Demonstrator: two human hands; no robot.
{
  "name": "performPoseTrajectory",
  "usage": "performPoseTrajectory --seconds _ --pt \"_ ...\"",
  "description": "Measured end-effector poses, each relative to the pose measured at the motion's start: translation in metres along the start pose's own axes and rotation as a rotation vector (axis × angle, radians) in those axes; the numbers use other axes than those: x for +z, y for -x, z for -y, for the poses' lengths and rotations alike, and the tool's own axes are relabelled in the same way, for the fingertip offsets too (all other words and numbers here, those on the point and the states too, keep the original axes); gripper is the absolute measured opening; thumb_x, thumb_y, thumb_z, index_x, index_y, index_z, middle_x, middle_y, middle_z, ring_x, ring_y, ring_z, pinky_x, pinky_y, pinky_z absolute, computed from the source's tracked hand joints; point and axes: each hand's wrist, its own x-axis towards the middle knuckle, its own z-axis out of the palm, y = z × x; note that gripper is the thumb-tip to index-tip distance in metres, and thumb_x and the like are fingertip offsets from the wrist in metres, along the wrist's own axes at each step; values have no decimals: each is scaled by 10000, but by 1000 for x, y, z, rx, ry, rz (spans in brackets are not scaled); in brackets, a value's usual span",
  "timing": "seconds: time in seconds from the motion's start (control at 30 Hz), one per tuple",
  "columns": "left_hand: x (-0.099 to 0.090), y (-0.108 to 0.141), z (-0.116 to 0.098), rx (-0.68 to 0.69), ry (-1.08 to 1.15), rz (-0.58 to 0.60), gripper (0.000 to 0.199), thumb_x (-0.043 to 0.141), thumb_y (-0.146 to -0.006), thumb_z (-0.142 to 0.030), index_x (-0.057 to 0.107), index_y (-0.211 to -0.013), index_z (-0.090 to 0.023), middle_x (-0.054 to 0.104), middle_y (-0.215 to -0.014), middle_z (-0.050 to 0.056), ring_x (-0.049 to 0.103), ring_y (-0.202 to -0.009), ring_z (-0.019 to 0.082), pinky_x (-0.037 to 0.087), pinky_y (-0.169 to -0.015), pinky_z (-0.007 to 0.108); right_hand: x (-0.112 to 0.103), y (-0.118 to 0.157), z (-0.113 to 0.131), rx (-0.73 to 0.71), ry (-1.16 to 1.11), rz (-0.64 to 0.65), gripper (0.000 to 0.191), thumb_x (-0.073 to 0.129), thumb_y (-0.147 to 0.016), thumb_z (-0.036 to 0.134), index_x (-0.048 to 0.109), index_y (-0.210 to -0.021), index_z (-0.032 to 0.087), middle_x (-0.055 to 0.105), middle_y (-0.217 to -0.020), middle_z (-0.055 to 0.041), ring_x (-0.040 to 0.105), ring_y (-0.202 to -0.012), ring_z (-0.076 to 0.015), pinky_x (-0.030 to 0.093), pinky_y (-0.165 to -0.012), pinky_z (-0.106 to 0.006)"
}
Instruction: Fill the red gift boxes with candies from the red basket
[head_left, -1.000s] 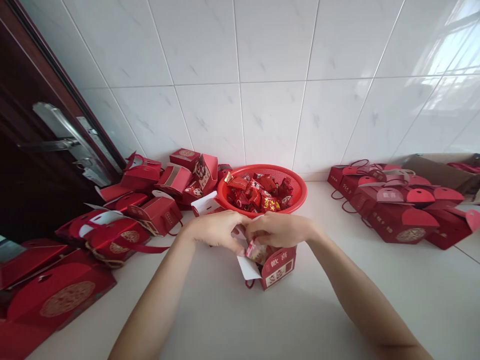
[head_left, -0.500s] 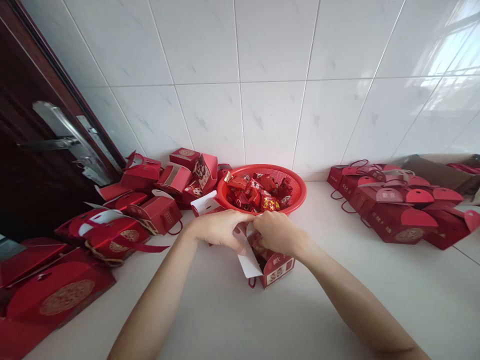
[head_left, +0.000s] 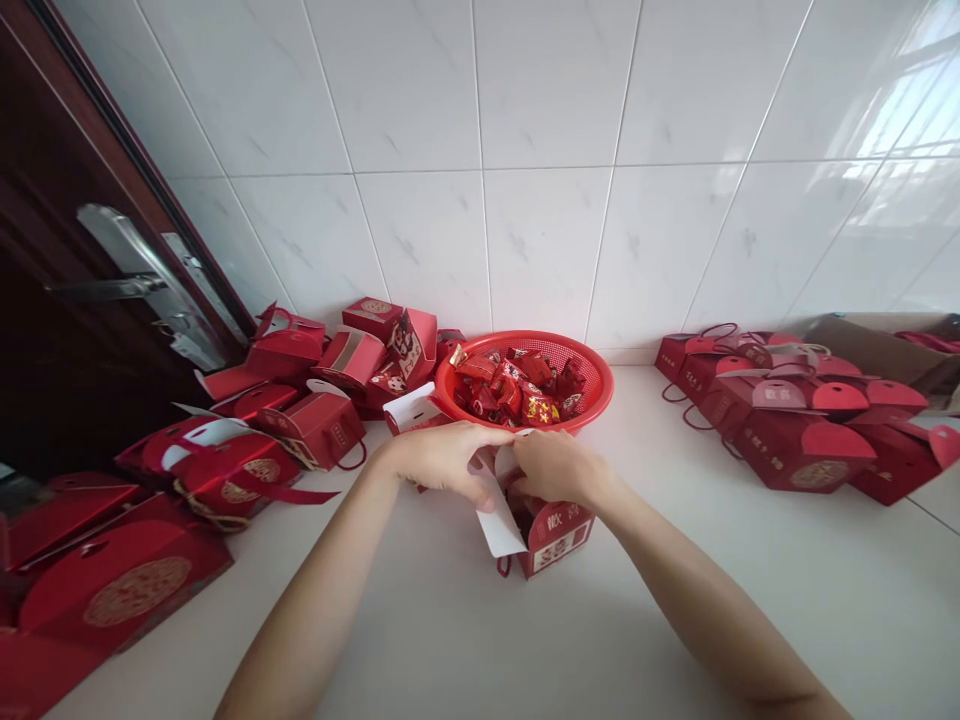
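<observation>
A small red gift box (head_left: 559,545) with pale lettering stands on the white counter in front of me, its top open and a white-lined flap (head_left: 501,530) sticking out on the left. My left hand (head_left: 446,462) grips the far left part of this box, thumb against the flap and index finger stretched along the far edge. Curled over the far end of the same box, my right hand (head_left: 561,466) has its fingertips at the top panels, partly hidden. Just behind both hands is a red plastic basket (head_left: 600,390) of red-wrapped candies (head_left: 514,385).
Another open box (head_left: 416,408) stands left of the basket. Several red gift boxes (head_left: 311,430) crowd the left side, beside a dark door (head_left: 45,330). More red boxes (head_left: 802,450) are grouped at the right, with a brown carton (head_left: 862,345) behind. A tiled wall (head_left: 544,240) rises at the back.
My right hand has shifted slightly right and lower over the box, and the candy inside shows less. My left hand keeps its grip. The whole view has moved a little.
</observation>
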Motion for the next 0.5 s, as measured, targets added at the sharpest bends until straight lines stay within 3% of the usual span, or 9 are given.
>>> performPoseTrajectory --seconds 0.1,0.23,0.33,0.5 --pt "0 0 -3 1 -11 -19 815 774 -646 -265 514 -1418 -260 665 -1258 28 630 -1022 224 470 -811 267 -6 10 -3 -34 -44 15 143 659 -803 219 762 -895 181 728 -831 -72 656 -692 -201 357 -530 -269" --pt "0 0 -4 5 19 -7 687 782 -643 -239 607 -1307 -234 706 -1112 13 637 -999 221 474 -805 262 -16 26 -10 -44 -61 -56 132 604 -829 172 734 -805 171 696 -758 -57 585 -611 -155 306 -504 -269" --pt "1 0 -1 20 56 -4 662 780 -650 -241 623 -1293 -251 715 -1116 2 642 -1002 217 477 -811 261 -20 34 -14 -155 -48 -90 221 505 -854 91 703 -790 167 672 -737 -39 539 -598 -126 288 -519 -270" --pt "2 -1 3 25 63 4 870 778 -668 -273 462 -1477 -289 676 -1287 36 643 -1074 240 490 -864 291 -17 25 -15 -274 -46 91 320 443 -928 151 594 -647 167 624 -703 -12 461 -564 -107 286 -529 -272"
